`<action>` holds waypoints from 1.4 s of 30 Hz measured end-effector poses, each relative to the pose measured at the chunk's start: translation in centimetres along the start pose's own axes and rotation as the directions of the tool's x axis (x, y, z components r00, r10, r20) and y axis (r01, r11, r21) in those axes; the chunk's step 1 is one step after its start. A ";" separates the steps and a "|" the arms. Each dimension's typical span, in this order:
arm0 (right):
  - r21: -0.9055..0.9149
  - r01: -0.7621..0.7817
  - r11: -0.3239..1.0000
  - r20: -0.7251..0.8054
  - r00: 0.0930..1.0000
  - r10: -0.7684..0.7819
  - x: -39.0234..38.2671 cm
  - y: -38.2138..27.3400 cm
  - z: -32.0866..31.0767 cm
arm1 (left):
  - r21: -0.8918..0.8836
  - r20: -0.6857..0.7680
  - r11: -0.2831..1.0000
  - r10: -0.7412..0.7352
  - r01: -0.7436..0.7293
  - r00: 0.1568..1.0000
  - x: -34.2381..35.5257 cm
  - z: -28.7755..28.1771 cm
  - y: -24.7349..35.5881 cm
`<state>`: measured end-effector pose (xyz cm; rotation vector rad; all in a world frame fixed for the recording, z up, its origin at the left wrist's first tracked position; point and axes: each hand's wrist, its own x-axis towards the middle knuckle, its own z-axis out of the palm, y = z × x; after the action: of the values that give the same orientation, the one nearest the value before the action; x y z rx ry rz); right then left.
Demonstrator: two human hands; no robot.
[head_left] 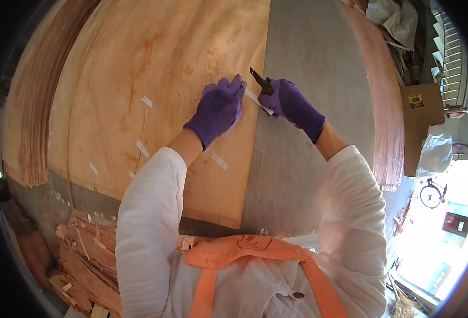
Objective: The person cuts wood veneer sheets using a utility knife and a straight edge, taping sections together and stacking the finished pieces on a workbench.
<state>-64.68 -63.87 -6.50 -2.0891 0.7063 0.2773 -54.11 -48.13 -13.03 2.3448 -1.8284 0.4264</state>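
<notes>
right fingers wrap a dark knife, blade jutting beyond.

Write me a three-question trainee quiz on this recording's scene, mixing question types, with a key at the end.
1. Fill the gap: the left hand and the right hand both wear ____ gloves.
2. Multiple choice: which hand holds the dark, slim tool with a blade-like tip?
A) left hand
B) right hand
C) neither
3. True or false: the large, thin, tan wood sheet has no short white strips on it.

Key:
1. Purple.
2. B.
3. False; several show on it.
</notes>
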 end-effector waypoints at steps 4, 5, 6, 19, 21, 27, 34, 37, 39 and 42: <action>-0.115 0.130 0.985 0.084 0.989 -0.121 0.3 1.8 -2.6 | 0.098 -0.004 0.993 0.064 -0.063 0.998 0.3 -0.4 -0.2; -0.140 0.167 0.976 0.107 0.982 -0.153 0.3 1.8 -3.1 | 0.117 -0.011 0.989 0.088 -0.086 0.996 0.3 -0.2 -0.6; 0.166 -0.070 0.984 0.031 0.997 0.066 -0.1 1.7 -3.7 | 0.138 -0.018 0.984 0.113 -0.109 0.993 0.4 -0.2 -0.9; 0.621 0.123 0.774 -0.258 0.965 0.054 6.6 1.7 -5.2 | -0.479 -0.204 0.872 -0.219 0.098 0.954 11.1 3.7 -4.0; 0.628 0.128 0.768 -0.277 0.959 0.066 7.9 1.5 -4.9 | -0.514 -0.229 0.854 -0.228 0.081 0.946 11.2 4.6 -3.9; 0.590 0.118 0.799 -0.298 0.951 0.080 11.5 1.9 -3.9 | -0.594 -0.288 0.804 -0.259 0.040 0.922 11.0 5.5 -4.0; 0.531 0.032 0.847 -0.277 0.951 0.139 13.4 3.0 -3.2 | -0.588 -0.312 0.806 -0.304 0.068 0.900 11.4 5.4 -3.8; 0.559 0.003 0.829 -0.258 0.951 0.171 12.8 2.1 -3.3 | -0.534 -0.247 0.845 -0.189 0.029 0.951 11.9 4.5 -4.2; 0.599 0.011 0.801 -0.207 0.968 0.142 12.2 1.6 -3.1 | -0.411 -0.080 0.910 -0.098 0.057 0.992 12.1 4.1 -4.4; 0.648 0.062 0.759 -0.166 0.984 0.062 11.2 1.5 -3.1 | -0.287 -0.141 0.958 -0.040 -0.002 0.989 11.9 4.3 -4.3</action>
<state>-56.63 -71.26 -10.66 -1.4424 0.7726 -0.1556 -46.73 -59.28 -13.18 2.0792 -1.6736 0.2972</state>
